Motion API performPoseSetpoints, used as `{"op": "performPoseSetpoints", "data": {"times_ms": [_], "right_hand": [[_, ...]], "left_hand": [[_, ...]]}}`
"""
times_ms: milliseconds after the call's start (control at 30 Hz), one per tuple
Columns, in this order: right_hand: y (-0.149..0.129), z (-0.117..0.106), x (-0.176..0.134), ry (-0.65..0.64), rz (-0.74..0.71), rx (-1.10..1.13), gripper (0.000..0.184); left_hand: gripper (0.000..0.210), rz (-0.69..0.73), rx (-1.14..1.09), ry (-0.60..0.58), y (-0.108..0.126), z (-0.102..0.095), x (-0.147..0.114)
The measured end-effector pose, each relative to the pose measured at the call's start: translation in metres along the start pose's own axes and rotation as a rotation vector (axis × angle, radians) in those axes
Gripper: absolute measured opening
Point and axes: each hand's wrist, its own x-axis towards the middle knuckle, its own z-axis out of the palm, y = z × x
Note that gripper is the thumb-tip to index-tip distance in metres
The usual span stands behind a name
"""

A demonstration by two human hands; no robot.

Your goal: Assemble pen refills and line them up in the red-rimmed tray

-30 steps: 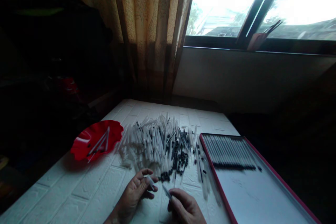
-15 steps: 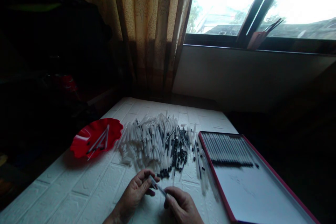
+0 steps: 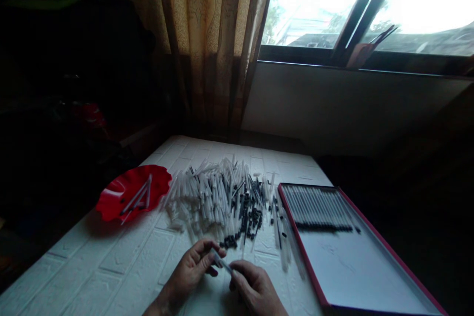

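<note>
Between my two hands is a thin, clear pen [image 3: 222,260], held at a slant near the table's front edge. My left hand [image 3: 194,265] pinches its upper left end between thumb and fingers. The lower right end is in the closed fingers of my right hand [image 3: 256,287], which partly hide it. Just beyond the fingertips lie small black pen caps [image 3: 230,241]. Behind them spreads a heap of clear pen barrels [image 3: 211,197], with dark refills [image 3: 256,188] mixed in at its right side.
On the right stands a red-edged box tray [image 3: 355,271] with a row of black-tipped pens [image 3: 320,207] at its far end. Loose barrels [image 3: 284,252] lie along its left side. A red wavy-rimmed dish [image 3: 111,196] holding a few pen parts sits at left on the white brick-patterned table [image 3: 122,261].
My right hand has come slightly nearer my left along the pen. The view has shifted a little; the heap, dish and tray otherwise look the same.
</note>
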Motion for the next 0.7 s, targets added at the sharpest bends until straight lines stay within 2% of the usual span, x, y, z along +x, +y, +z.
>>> {"op": "performPoseSetpoints", "data": {"times_ms": [167, 333, 533, 700], "right_hand": [[-0.004, -0.003, 0.000, 0.008, -0.006, -0.037, 0.022], [-0.005, -0.004, 0.001, 0.043, -0.004, -0.071, 0.009], [-0.010, -0.004, -0.003, -0.005, 0.004, -0.225, 0.015], [-0.010, -0.005, -0.003, -0.031, -0.042, -0.399, 0.024]], "left_hand": [[0.040, 0.075, 0.119, -0.021, -0.001, 0.004, -0.003], [0.046, 0.049, 0.171, 0.026, 0.003, 0.008, -0.006], [0.049, 0.005, 0.229, -0.023, 0.002, 0.007, -0.003], [0.040, -0.068, 0.263, -0.088, 0.009, 0.007, -0.002]]}}
